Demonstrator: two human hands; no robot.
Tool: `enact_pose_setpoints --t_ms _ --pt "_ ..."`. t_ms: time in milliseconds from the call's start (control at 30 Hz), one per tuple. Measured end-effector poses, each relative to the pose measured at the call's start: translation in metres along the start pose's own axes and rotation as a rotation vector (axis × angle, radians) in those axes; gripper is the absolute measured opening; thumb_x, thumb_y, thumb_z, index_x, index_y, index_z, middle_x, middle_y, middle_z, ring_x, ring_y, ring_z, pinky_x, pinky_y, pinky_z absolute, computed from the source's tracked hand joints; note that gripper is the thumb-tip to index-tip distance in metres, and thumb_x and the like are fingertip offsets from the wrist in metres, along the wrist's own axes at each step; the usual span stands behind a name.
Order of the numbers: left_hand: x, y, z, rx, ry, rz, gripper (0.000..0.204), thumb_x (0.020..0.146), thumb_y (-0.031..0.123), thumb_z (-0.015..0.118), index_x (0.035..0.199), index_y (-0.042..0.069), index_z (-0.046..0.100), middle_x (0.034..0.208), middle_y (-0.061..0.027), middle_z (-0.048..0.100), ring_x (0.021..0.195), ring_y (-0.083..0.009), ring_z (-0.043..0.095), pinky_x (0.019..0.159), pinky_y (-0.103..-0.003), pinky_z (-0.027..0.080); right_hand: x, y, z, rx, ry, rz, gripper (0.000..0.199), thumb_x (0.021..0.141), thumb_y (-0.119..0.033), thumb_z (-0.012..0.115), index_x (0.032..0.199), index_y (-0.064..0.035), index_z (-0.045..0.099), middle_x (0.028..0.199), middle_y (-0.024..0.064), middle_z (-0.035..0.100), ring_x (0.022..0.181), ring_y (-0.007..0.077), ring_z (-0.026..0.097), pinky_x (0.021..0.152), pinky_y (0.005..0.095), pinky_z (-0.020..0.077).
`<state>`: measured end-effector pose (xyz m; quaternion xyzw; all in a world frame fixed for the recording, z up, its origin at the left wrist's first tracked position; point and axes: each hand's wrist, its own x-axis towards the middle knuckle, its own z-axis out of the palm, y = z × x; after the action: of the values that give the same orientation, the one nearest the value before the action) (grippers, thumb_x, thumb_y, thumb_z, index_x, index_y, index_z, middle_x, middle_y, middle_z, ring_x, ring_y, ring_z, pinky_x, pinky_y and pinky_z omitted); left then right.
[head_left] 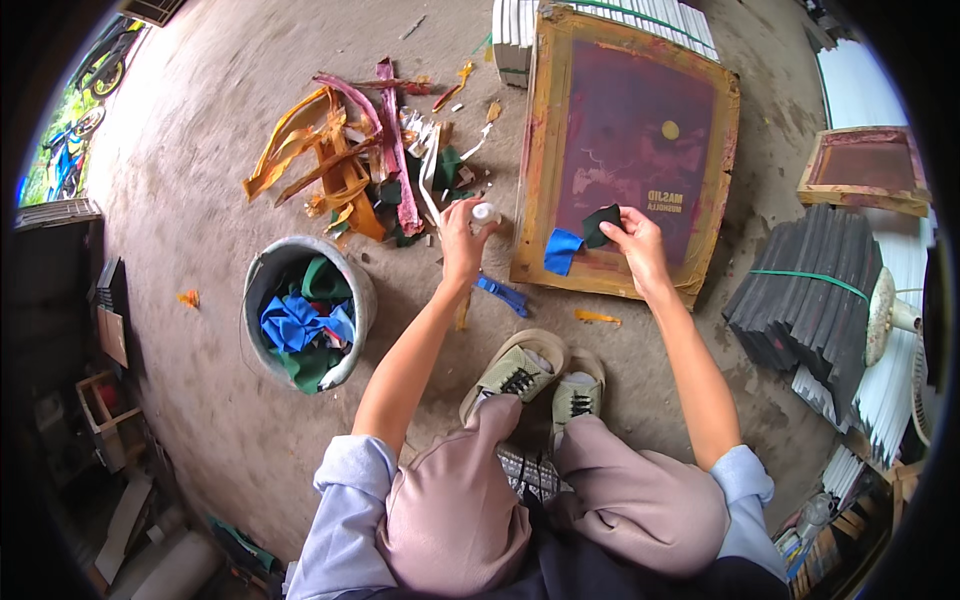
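My left hand [463,240] is closed round a small white bottle [485,213], its round end showing beside the screen frame. My right hand [637,243] pinches a dark green cloth scrap [600,224] over the lower part of the screen-printing frame [528,180]. This frame has a wooden border covered in brownish tape and a purple mesh with a small yellow circle. A blue cloth scrap [563,251] lies on the frame's lower left corner, right beside the green one. On the floor below my left hand is a blue tool [502,296], its kind unclear.
A grey bucket [362,270] of blue and green cloth stands at the left. Beyond it lies a heap of torn orange and pink tape strips [345,165]. White slats [514,40] lie behind the frame. Bundled dark slats [800,280] and a smaller screen frame [865,198] are at right.
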<state>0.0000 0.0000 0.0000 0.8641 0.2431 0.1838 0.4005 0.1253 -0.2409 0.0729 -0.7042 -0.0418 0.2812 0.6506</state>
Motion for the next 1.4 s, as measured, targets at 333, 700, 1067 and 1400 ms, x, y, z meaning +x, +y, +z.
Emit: enact_pose_setpoints --t_ms 333,700,1067,1400 --pt "0.004 0.098 0.006 -0.468 -0.141 0.010 0.036 0.084 0.017 0.074 0.110 -0.001 0.058 0.098 -0.0098 0.054 0.087 -0.0205 0.057 0.075 -0.029 0.046 -0.012 -0.017 -0.014 0.292 0.057 0.179 0.020 0.092 -0.005 0.062 0.112 0.0001 0.060 0.104 0.0070 0.067 0.092 0.0134 0.065 0.081 0.0293 0.0559" --pt "0.014 0.168 0.073 0.081 -0.484 0.427 0.040 0.080 0.027 0.075 0.109 0.002 0.062 0.094 -0.0131 0.058 0.088 -0.0334 0.060 0.075 -0.043 0.050 -0.015 -0.006 -0.070 0.380 0.148 0.153 0.024 0.098 -0.008 0.051 0.119 -0.0025 0.062 0.113 0.0041 0.065 0.104 0.0133 0.061 0.096 0.0340 0.0490" --pt "0.021 0.176 0.079 0.276 -0.407 0.650 0.035 0.077 0.025 0.075 0.104 0.006 0.064 0.093 -0.0087 0.055 0.085 -0.0267 0.059 0.070 -0.039 0.053 -0.012 -0.002 -0.071 0.408 0.173 0.158 0.023 0.099 -0.005 0.050 0.116 0.0035 0.061 0.113 0.0086 0.065 0.103 0.0155 0.063 0.095 0.0328 0.0531" --pt "0.030 0.157 0.066 0.024 -0.349 0.525 0.036 0.076 0.017 0.077 0.107 0.006 0.063 0.095 -0.0106 0.059 0.088 -0.0281 0.061 0.074 -0.038 0.053 -0.001 -0.003 -0.072 0.458 0.122 0.180 0.023 0.096 -0.009 0.055 0.118 -0.0034 0.060 0.115 0.0057 0.066 0.104 0.0121 0.063 0.090 0.0287 0.0523"
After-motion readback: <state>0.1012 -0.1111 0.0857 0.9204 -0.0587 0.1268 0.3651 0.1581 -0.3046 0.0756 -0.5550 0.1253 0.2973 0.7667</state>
